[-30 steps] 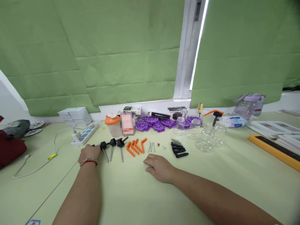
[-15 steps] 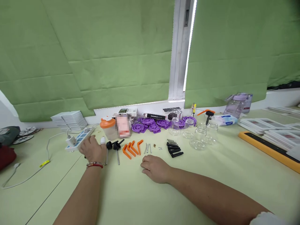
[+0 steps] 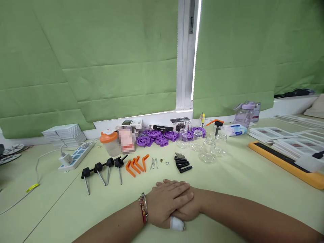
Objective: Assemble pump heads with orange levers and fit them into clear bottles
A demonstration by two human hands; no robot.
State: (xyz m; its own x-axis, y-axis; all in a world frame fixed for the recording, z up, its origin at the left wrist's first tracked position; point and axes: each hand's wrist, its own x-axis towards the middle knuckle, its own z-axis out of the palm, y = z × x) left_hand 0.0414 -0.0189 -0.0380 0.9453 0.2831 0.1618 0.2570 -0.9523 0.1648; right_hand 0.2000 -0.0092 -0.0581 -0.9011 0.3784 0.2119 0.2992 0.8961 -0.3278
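Observation:
My left hand, with bracelets at the wrist and a white wrap on the thumb, lies across my right hand on the table. Its fingers are stretched out and hold nothing. Under it my right hand rests flat, mostly covered, with a few fingertips showing beyond. Ahead of both lie several orange cranks, thin metal pins, tiny brass-coloured parts and black handles beside springs. Black funnel-like parts with metal rods stand in a row to the left.
Behind are purple spoked parts, clear glass jars, an orange-lidded cup and boxes. A power strip with cables and a white stack stand left. At right are a purple-lidded bottle, printed sheets and an orange-edged trimmer.
My left hand has moved right from the black rod parts and now lies over my right hand. The row of rod parts shows fully. The view has shifted slightly.

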